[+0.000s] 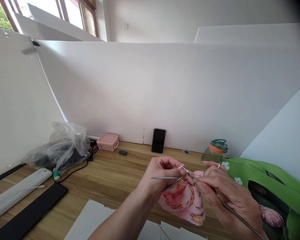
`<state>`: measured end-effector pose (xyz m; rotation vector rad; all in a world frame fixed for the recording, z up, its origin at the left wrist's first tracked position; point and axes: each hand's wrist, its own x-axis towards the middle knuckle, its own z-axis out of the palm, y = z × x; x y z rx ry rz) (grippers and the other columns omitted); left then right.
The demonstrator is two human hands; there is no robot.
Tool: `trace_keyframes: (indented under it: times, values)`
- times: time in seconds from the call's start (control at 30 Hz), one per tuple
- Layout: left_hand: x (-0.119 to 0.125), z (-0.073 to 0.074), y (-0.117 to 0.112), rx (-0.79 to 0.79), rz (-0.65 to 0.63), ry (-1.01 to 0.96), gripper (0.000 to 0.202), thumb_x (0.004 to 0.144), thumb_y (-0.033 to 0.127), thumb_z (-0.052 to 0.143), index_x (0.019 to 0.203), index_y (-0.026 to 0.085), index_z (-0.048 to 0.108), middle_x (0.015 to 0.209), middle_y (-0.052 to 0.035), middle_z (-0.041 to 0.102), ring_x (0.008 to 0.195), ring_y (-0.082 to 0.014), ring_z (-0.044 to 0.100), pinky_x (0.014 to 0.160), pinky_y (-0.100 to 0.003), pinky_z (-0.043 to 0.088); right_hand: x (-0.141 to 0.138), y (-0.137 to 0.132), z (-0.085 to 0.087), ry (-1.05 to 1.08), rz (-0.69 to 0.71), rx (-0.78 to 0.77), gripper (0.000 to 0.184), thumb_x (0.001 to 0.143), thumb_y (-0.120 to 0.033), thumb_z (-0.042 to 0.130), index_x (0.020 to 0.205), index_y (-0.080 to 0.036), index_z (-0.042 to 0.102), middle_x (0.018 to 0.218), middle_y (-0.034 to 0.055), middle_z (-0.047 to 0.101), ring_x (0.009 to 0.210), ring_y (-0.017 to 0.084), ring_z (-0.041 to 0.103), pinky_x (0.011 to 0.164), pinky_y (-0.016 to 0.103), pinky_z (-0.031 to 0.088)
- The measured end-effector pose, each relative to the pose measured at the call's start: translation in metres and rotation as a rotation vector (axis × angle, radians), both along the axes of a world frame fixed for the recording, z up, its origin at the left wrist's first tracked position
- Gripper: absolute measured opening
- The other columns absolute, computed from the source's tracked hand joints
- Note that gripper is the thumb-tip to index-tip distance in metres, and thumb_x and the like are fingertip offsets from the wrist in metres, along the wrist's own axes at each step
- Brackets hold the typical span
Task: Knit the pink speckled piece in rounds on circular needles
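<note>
A pink knitted piece (183,200) with yellow and magenta flecks hangs below my hands, over the wooden desk. My left hand (162,171) is closed around its upper edge and the metal needles there. Two needle ends poke out near that hand's thumb. Between the finger and thumb of my right hand (225,193) is a long metal knitting needle (236,213), slanting down to the right. Its tip meets another needle tip at the left fingertips, with pale stitches around them. A ring sits on one right finger.
A green bag (260,166) holding a pink yarn ball (272,216) lies at the right. Behind are a jar (215,151), an upright phone (158,140) and a pink box (108,142). At left are a plastic bag (62,146), a power strip (20,191) and a black slab (31,213).
</note>
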<state>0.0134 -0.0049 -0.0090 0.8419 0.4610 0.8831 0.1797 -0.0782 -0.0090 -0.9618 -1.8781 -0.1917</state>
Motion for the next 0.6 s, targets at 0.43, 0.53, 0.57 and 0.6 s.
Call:
trace_keyframes:
  times: [0.43, 0.53, 0.57, 0.6]
  values:
    - [0.006, -0.005, -0.003, 0.039, 0.161, 0.010, 0.039, 0.046, 0.027, 0.092, 0.071, 0.009, 0.068, 0.065, -0.0066, 0.071, 0.058, -0.0127, 0.064, 0.057, -0.021, 0.047, -0.010, 0.002, 0.002, -0.156, -0.106, 0.173, 0.013, 0.082, -0.004, 0.061, 0.083, -0.017, 0.059, 0.068, 0.0004, 0.059, 0.060, 0.012, 0.051, 0.088, 0.046, 0.046]
    - [0.007, -0.003, -0.005, 0.044, 0.186, 0.008, 0.039, 0.045, 0.027, 0.093, 0.069, 0.009, 0.067, 0.065, -0.0072, 0.071, 0.057, -0.0119, 0.063, 0.055, -0.019, 0.046, -0.011, 0.003, 0.003, -0.176, -0.107, 0.184, 0.014, 0.082, -0.002, 0.061, 0.082, -0.016, 0.059, 0.067, 0.0013, 0.059, 0.060, 0.012, 0.051, 0.087, 0.046, 0.046]
    - [0.007, -0.003, -0.005, 0.040, 0.186, 0.009, 0.040, 0.044, 0.027, 0.093, 0.068, 0.009, 0.067, 0.064, -0.0071, 0.071, 0.056, -0.0113, 0.062, 0.053, -0.019, 0.045, -0.011, 0.003, 0.003, -0.180, -0.110, 0.189, 0.014, 0.081, -0.002, 0.062, 0.082, -0.015, 0.059, 0.067, 0.0015, 0.060, 0.060, 0.012, 0.051, 0.088, 0.047, 0.046]
    - [0.008, -0.002, -0.006, 0.034, 0.181, 0.013, 0.040, 0.044, 0.027, 0.093, 0.068, 0.009, 0.067, 0.063, -0.0066, 0.070, 0.054, -0.0104, 0.061, 0.051, -0.018, 0.043, -0.010, 0.004, 0.002, -0.184, -0.120, 0.195, 0.014, 0.081, -0.002, 0.063, 0.082, -0.015, 0.059, 0.067, 0.0016, 0.059, 0.061, 0.012, 0.051, 0.088, 0.047, 0.046]
